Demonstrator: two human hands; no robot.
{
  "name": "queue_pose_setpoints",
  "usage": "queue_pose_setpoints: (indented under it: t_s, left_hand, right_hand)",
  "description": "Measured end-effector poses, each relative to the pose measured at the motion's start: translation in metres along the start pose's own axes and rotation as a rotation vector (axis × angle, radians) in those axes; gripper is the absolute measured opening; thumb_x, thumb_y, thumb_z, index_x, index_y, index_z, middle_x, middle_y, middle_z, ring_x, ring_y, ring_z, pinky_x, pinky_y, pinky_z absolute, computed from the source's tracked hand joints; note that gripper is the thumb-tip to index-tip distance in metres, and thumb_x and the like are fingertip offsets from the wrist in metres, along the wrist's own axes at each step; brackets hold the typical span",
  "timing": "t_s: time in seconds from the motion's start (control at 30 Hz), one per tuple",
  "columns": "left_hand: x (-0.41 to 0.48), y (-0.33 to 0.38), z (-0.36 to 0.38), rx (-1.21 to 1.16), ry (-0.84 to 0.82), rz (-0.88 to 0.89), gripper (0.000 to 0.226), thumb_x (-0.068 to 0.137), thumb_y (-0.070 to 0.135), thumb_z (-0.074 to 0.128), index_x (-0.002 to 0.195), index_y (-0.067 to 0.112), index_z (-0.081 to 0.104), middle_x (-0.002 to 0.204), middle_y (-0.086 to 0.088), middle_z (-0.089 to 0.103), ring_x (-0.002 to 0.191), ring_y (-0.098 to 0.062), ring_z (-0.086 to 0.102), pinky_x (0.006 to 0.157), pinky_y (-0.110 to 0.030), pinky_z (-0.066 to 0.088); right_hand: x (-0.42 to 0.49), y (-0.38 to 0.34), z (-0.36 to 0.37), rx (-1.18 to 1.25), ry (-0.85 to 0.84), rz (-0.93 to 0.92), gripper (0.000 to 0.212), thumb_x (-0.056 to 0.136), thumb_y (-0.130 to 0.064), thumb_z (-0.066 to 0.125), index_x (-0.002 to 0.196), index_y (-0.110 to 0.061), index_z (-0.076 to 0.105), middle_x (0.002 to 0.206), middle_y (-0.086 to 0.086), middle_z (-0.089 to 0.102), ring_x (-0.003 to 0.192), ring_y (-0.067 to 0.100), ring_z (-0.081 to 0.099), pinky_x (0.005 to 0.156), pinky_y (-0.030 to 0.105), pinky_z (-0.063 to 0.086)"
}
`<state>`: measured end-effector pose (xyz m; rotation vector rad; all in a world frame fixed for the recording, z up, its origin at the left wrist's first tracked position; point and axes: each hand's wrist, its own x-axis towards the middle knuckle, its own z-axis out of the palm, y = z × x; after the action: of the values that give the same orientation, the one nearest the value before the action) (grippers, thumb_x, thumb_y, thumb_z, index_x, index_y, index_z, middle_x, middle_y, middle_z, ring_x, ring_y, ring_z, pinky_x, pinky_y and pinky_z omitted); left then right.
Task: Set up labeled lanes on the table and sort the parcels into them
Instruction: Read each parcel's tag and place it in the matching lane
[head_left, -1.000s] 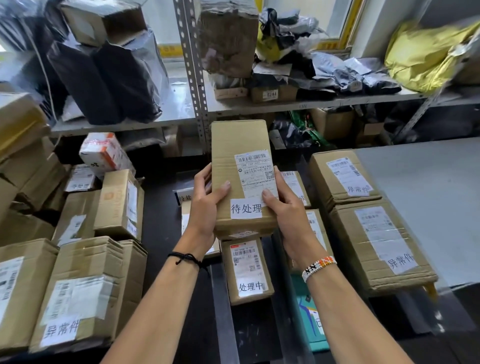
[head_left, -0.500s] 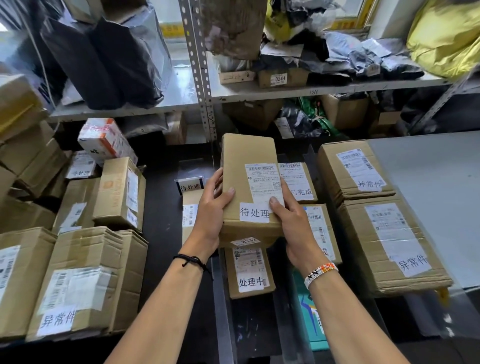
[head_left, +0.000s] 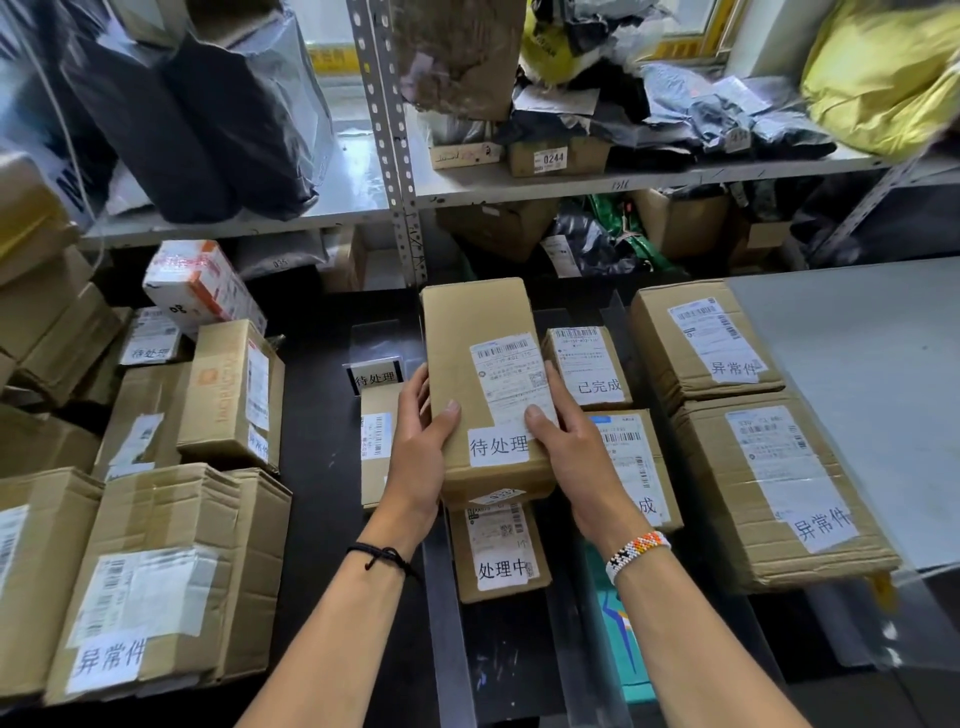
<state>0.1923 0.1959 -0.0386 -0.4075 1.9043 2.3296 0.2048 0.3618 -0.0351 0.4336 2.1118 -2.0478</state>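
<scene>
A long cardboard parcel (head_left: 470, 358) marked 待处理 is held above the black table (head_left: 317, 488). My left hand (head_left: 415, 457) grips its left side and my right hand (head_left: 576, 457) grips its right side, thumbs on top. Below it lies a small parcel (head_left: 498, 556) marked 处理中. A standing lane sign (head_left: 375, 376) reading 待处理 is just left of the held parcel, with another parcel (head_left: 376, 441) in front of it. Two parcels marked 已完成 (head_left: 589, 369) (head_left: 644, 467) lie to the right.
Two big boxes marked 异常件 (head_left: 701, 343) (head_left: 779, 493) sit at the right beside a grey surface (head_left: 857, 389). A pile of unsorted boxes (head_left: 156, 571) fills the left. Metal shelving (head_left: 384, 156) with bags stands behind. Clear divider strips (head_left: 452, 623) run along the table.
Both hands have carried the 待处理 parcel a little forward and lower towards the table, over the small 处理中 parcel. The grip is unchanged.
</scene>
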Motion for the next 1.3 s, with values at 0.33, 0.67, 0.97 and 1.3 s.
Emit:
queue_pose_setpoints:
  t_s: [0.33,0.67,0.97,1.3]
  left_hand:
    - [-0.003,0.022,-0.017,0.226,-0.033,0.041,0.051,0.106,0.018,0.056,0.155,0.024,0.043,0.145,0.009,0.055,0.106,0.020,0.060,0.076,-0.003,0.050]
    - [-0.009,0.077,-0.075,0.545,0.053,0.287,0.055,0.106,0.024,0.057,0.157,0.027,0.039,0.160,0.011,0.037,0.145,-0.001,0.033,0.122,-0.024,0.025]
    - [-0.019,0.104,-0.167,0.593,0.248,0.341,0.053,0.104,0.020,0.059,0.155,0.020,0.045,0.160,0.004,0.040,0.149,-0.007,0.034,0.127,-0.031,0.025]
    - [0.050,0.091,-0.238,0.788,0.395,-0.086,0.069,0.091,0.038,0.075,0.147,0.008,0.048,0.148,-0.015,0.048,0.133,-0.033,0.052,0.104,-0.037,0.043]
  right_hand:
    - [-0.003,-0.012,0.004,-0.064,0.061,-0.042,0.064,0.102,-0.042,0.064,0.158,-0.050,0.034,0.149,-0.020,0.055,0.129,0.005,0.058,0.105,0.036,0.051]
    - [-0.009,-0.079,0.061,-0.667,0.276,-0.470,0.064,0.099,-0.051,0.058,0.158,-0.037,0.039,0.167,-0.006,0.036,0.154,0.017,0.030,0.120,0.052,0.023]
    - [-0.016,-0.093,0.184,-0.707,0.065,-0.656,0.064,0.098,-0.045,0.067,0.157,-0.033,0.044,0.165,-0.006,0.041,0.154,0.015,0.032,0.122,0.045,0.028]
    - [-0.020,-0.025,0.262,-0.652,-0.226,-0.340,0.065,0.102,-0.046,0.062,0.160,-0.032,0.037,0.166,-0.009,0.037,0.153,0.011,0.032,0.126,0.042,0.029]
